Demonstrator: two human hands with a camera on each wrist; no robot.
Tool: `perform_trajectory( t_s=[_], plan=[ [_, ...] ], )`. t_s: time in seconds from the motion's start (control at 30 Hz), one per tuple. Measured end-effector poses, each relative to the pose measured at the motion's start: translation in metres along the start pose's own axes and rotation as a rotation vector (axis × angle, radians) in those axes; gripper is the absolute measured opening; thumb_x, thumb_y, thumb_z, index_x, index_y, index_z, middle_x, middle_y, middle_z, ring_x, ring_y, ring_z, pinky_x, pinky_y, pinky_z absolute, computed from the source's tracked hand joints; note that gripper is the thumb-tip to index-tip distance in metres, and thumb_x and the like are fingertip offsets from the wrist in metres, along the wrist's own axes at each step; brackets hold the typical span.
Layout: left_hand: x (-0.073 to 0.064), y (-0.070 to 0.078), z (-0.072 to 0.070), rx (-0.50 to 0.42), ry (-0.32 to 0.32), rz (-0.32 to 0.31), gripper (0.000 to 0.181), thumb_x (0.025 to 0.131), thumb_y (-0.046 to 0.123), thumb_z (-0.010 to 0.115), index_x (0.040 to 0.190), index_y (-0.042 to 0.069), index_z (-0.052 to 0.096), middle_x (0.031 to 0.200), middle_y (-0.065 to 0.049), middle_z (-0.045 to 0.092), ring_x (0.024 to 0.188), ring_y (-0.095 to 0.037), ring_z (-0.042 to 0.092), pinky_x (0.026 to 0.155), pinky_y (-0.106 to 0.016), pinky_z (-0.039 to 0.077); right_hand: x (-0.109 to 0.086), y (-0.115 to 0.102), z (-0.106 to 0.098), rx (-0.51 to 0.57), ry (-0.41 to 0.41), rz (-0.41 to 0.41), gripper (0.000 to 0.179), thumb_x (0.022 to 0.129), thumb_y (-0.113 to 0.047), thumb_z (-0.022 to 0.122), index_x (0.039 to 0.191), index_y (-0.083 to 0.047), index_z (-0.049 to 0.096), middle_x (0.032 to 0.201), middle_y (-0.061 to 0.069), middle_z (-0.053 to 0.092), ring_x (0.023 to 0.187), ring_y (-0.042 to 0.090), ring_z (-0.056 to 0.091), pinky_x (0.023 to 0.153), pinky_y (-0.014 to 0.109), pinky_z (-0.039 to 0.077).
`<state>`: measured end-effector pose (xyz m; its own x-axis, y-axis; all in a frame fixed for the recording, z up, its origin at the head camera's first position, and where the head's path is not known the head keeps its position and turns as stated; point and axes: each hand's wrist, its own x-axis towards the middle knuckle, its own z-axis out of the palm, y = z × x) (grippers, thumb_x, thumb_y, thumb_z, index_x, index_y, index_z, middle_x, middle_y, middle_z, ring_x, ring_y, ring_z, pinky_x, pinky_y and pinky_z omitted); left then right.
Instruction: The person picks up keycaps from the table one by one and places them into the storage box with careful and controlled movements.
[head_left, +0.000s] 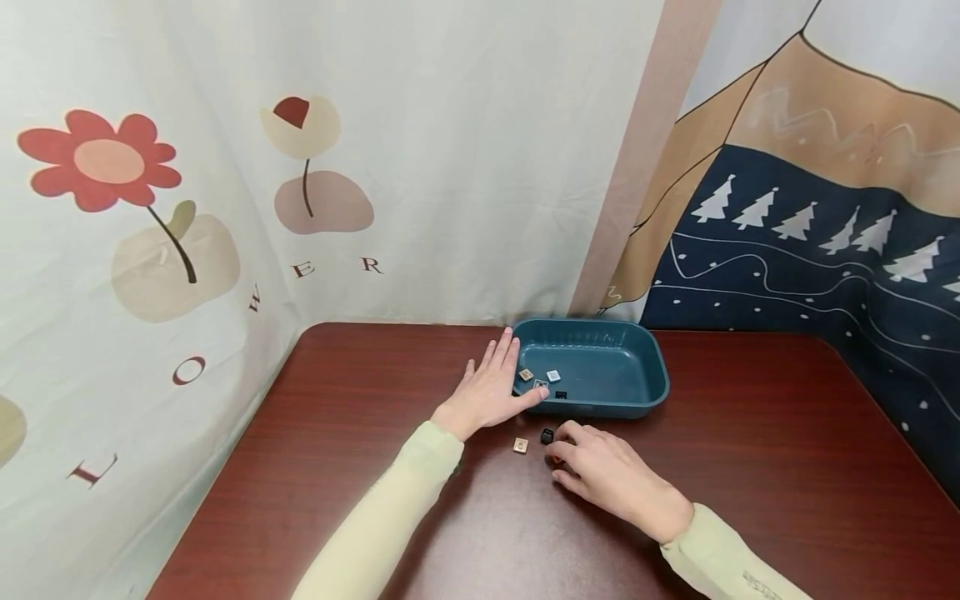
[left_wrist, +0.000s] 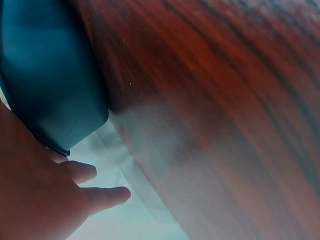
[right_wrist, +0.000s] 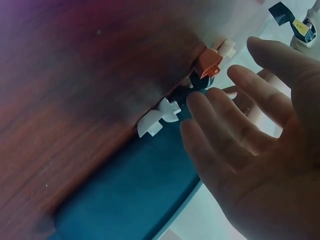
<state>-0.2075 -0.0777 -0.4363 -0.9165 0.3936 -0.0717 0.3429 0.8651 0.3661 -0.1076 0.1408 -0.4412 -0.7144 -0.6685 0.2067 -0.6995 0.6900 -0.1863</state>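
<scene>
My left hand (head_left: 487, 392) lies with straight fingers along the left end of a blue plastic tray (head_left: 652, 367), its thumb over the near rim. In the left wrist view the left hand (left_wrist: 40, 185) touches the tray's outer wall (left_wrist: 55, 75). My right hand (head_left: 611, 475) hovers in front of the tray, fingers loosely bent and apart. Near its fingertips are a beige square piece (head_left: 521, 446) and a black piece (head_left: 547, 436). The right wrist view shows an orange piece (right_wrist: 207, 62) and two white pieces (right_wrist: 150, 123) by the right hand (right_wrist: 255, 140).
Inside the tray lie several small pieces, among them a beige one (head_left: 526, 375), a white one (head_left: 553, 376) and a black one (head_left: 561, 395). The tray stands at the back edge of a red-brown table (head_left: 360, 375), against a printed curtain (head_left: 465, 167).
</scene>
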Motion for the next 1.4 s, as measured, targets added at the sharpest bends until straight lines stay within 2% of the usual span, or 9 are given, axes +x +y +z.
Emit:
perform_trajectory(
  t_s=[0.2, 0.6, 0.93, 1.1, 1.23, 1.4],
  plan=[
    [0.001, 0.0, 0.001, -0.01, 0.007, 0.007, 0.106, 0.095, 0.078, 0.045, 0.168, 0.011, 0.006, 0.174, -0.002, -0.008, 0.159, -0.032, 0.007, 0.12, -0.066, 0.018, 0.003, -0.002, 0.003, -0.029, -0.023, 0.005, 0.023, 0.087, -0.023, 0.085, 0.108, -0.016, 0.079, 0.098, -0.002, 0.06, 0.081, 0.014, 0.059, 0.071, 0.033, 0.056],
    [0.001, -0.001, 0.001, 0.012, 0.006, 0.0, 0.11, 0.093, 0.083, 0.04, 0.168, 0.012, 0.004, 0.174, -0.001, -0.009, 0.159, -0.032, 0.008, 0.12, -0.065, 0.019, 0.006, -0.005, 0.007, -0.063, -0.02, -0.016, 0.018, 0.084, -0.016, 0.087, 0.1, -0.015, 0.079, 0.1, 0.001, 0.063, 0.085, 0.018, 0.064, 0.072, 0.035, 0.056],
    [0.001, -0.001, 0.002, 0.006, 0.004, -0.004, 0.11, 0.092, 0.084, 0.04, 0.168, 0.012, 0.004, 0.174, -0.001, -0.009, 0.159, -0.031, 0.007, 0.121, -0.064, 0.019, 0.004, -0.005, 0.008, -0.056, 0.005, -0.027, 0.011, 0.09, -0.005, 0.078, 0.095, -0.014, 0.079, 0.093, -0.001, 0.063, 0.082, 0.016, 0.063, 0.065, 0.033, 0.055],
    [0.001, -0.002, 0.003, 0.01, 0.005, -0.006, 0.11, 0.093, 0.083, 0.04, 0.168, 0.012, 0.004, 0.174, 0.0, -0.01, 0.16, -0.03, 0.007, 0.121, -0.064, 0.019, 0.002, -0.002, 0.005, -0.031, 0.0, -0.012, 0.01, 0.089, -0.004, 0.08, 0.095, -0.013, 0.079, 0.086, -0.001, 0.06, 0.077, 0.014, 0.061, 0.064, 0.031, 0.054],
    [0.001, -0.001, 0.003, 0.006, 0.006, -0.005, 0.109, 0.093, 0.082, 0.042, 0.168, 0.012, 0.003, 0.174, 0.0, -0.01, 0.16, -0.026, 0.005, 0.121, -0.065, 0.018, -0.003, 0.004, -0.002, 0.011, 0.039, -0.005, 0.013, 0.087, -0.004, 0.082, 0.096, -0.012, 0.078, 0.084, -0.003, 0.059, 0.073, 0.012, 0.062, 0.062, 0.028, 0.054],
    [0.0, -0.001, 0.003, 0.006, 0.004, -0.008, 0.109, 0.093, 0.083, 0.041, 0.167, 0.012, 0.003, 0.174, 0.0, -0.01, 0.16, -0.023, 0.003, 0.121, -0.064, 0.016, -0.01, 0.014, -0.016, 0.061, 0.141, 0.008, 0.017, 0.084, -0.003, 0.085, 0.097, -0.009, 0.078, 0.09, -0.002, 0.062, 0.077, 0.008, 0.064, 0.068, 0.026, 0.058]
  ],
)
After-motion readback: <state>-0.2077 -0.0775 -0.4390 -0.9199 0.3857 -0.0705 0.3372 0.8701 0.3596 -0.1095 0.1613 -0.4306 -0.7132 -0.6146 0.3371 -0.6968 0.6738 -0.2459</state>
